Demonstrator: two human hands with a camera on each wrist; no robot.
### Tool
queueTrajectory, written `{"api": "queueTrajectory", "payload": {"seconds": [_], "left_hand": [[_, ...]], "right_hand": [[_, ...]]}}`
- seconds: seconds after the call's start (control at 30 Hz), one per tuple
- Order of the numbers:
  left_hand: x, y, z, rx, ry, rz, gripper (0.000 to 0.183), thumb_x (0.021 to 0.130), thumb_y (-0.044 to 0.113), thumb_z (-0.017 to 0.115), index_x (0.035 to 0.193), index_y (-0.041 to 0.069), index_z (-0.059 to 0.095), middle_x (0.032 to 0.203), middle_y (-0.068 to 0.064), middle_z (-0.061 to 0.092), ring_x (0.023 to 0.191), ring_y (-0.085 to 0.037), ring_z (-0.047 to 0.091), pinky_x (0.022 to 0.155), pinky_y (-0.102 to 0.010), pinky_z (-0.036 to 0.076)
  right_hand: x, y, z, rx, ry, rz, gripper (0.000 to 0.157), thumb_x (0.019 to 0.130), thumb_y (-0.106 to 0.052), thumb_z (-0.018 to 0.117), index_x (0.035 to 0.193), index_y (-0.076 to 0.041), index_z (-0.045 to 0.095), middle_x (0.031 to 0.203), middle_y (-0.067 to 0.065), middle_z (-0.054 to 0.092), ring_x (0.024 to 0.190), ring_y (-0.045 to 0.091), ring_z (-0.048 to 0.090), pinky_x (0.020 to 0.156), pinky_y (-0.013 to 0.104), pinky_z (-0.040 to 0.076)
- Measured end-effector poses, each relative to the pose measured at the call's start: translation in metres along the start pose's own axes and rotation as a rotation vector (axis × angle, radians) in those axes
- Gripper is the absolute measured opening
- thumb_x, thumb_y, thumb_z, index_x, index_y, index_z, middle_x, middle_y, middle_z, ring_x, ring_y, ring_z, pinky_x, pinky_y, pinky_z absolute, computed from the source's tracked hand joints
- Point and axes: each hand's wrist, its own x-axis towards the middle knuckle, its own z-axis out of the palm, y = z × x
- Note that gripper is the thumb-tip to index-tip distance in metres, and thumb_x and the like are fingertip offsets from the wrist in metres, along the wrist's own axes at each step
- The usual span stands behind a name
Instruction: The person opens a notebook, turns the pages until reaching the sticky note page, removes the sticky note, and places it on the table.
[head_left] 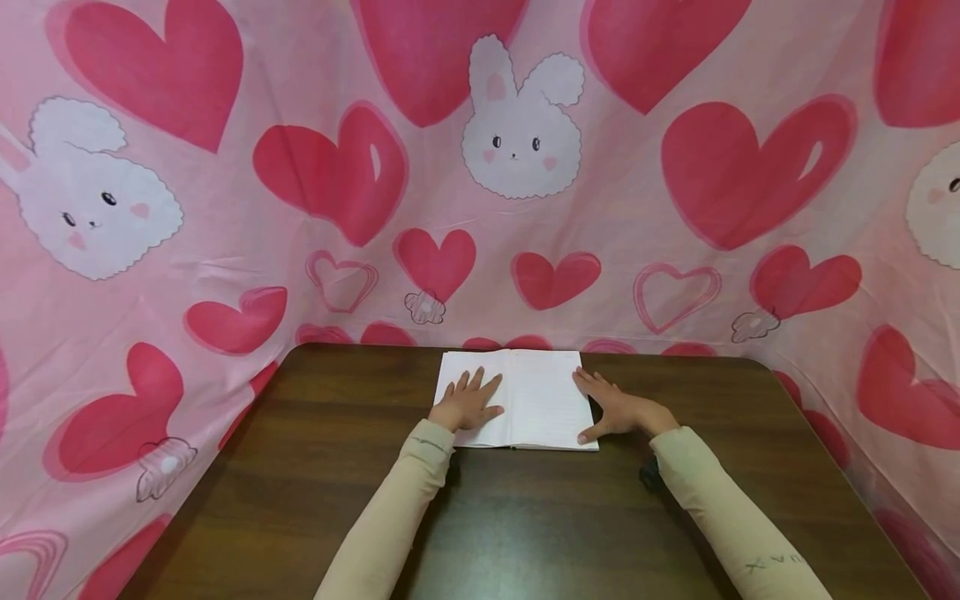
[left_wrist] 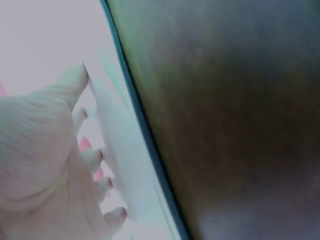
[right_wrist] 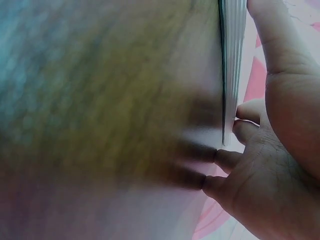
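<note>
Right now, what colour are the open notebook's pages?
The notebook's pages are white; the head view shows them best, spread open on the brown table.

- There is a table (head_left: 337, 467) of dark brown colour, with wood grain; its two far corners are rounded.
- On the near part of its top, a pale shine of light is visible.
- A pink cloth (head_left: 300, 67) hangs behind the table and also along its left and right sides; it has some folds.
- On this cloth is printed a white rabbit face (head_left: 522, 137), in the upper middle, with one ear bent.
- A second rabbit (head_left: 105, 208) is tilted, at the left; a third rabbit (head_left: 937, 217) is cut by the right edge.
- Many red hearts (head_left: 757, 167) are printed, of different sizes.
- Some outlined hearts (head_left: 677, 298) and small sketched flowers (head_left: 425, 307) are placed between them.
</note>
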Motion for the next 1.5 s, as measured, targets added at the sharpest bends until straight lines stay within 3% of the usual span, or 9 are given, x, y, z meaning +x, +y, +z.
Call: {"api": "queueTrajectory", "payload": {"seconds": [0.37, 0.83, 0.97, 1.2, 1.37, 1.5], "left_hand": [[-0.0017, 0.0022, -0.0013, 0.009, 0.005, 0.005, 0.065, 0.107, 0.044, 0.047, 0.164, 0.022, 0.023, 0.171, -0.015, 0.010, 0.156, -0.042, 0.007, 0.123, -0.061, 0.012], [0.0039, -0.0002, 0.0059, 0.007, 0.007, -0.038, 0.065, 0.107, 0.046, 0.046, 0.164, 0.026, 0.021, 0.171, -0.012, 0.009, 0.157, -0.040, 0.006, 0.123, -0.062, 0.009], [0.0005, 0.0041, 0.0009, 0.002, 0.001, -0.048, 0.066, 0.106, 0.044, 0.047, 0.164, 0.025, 0.022, 0.172, -0.012, 0.009, 0.157, -0.039, 0.006, 0.123, -0.062, 0.008], [-0.0010, 0.0016, 0.0010, 0.008, 0.034, -0.031, 0.066, 0.105, 0.046, 0.050, 0.163, 0.024, 0.027, 0.171, -0.013, 0.014, 0.156, -0.041, 0.011, 0.121, -0.064, 0.014], [-0.0007, -0.0010, 0.0012, 0.067, 0.105, 0.072, 0.062, 0.105, 0.041, 0.052, 0.159, 0.013, 0.036, 0.165, -0.018, 0.030, 0.153, -0.041, 0.024, 0.121, -0.057, 0.023], [-0.0008, -0.0007, 0.0017, 0.012, 0.189, 0.200, 0.054, 0.102, 0.025, 0.061, 0.149, 0.001, 0.048, 0.155, -0.024, 0.044, 0.146, -0.040, 0.038, 0.120, -0.050, 0.031]], "right_hand": [[0.0008, -0.0002, -0.0005, 0.004, -0.007, 0.013, 0.122, 0.080, -0.039, 0.086, 0.160, 0.007, 0.006, 0.167, 0.029, -0.002, 0.150, 0.057, -0.006, 0.113, 0.077, 0.001], [0.0005, -0.0002, -0.0002, 0.005, -0.006, 0.015, 0.123, 0.080, -0.040, 0.086, 0.160, 0.007, 0.005, 0.167, 0.029, -0.003, 0.150, 0.056, -0.007, 0.113, 0.077, 0.001], [0.0007, -0.0004, -0.0007, 0.009, -0.005, 0.019, 0.123, 0.080, -0.039, 0.087, 0.160, 0.006, 0.005, 0.168, 0.028, -0.003, 0.150, 0.056, -0.007, 0.113, 0.077, 0.000], [0.0015, -0.0021, -0.0001, 0.013, -0.013, 0.017, 0.122, 0.080, -0.039, 0.086, 0.160, 0.007, 0.005, 0.167, 0.029, -0.003, 0.150, 0.056, -0.007, 0.112, 0.078, 0.001], [0.0032, -0.0020, -0.0002, 0.009, -0.008, 0.027, 0.124, 0.080, -0.040, 0.086, 0.160, 0.006, 0.005, 0.168, 0.028, -0.003, 0.151, 0.056, -0.007, 0.112, 0.078, 0.001], [0.0035, -0.0012, -0.0009, 0.002, -0.012, 0.034, 0.124, 0.080, -0.042, 0.086, 0.161, 0.004, 0.004, 0.168, 0.027, -0.004, 0.151, 0.055, -0.007, 0.113, 0.077, 0.000]]}}
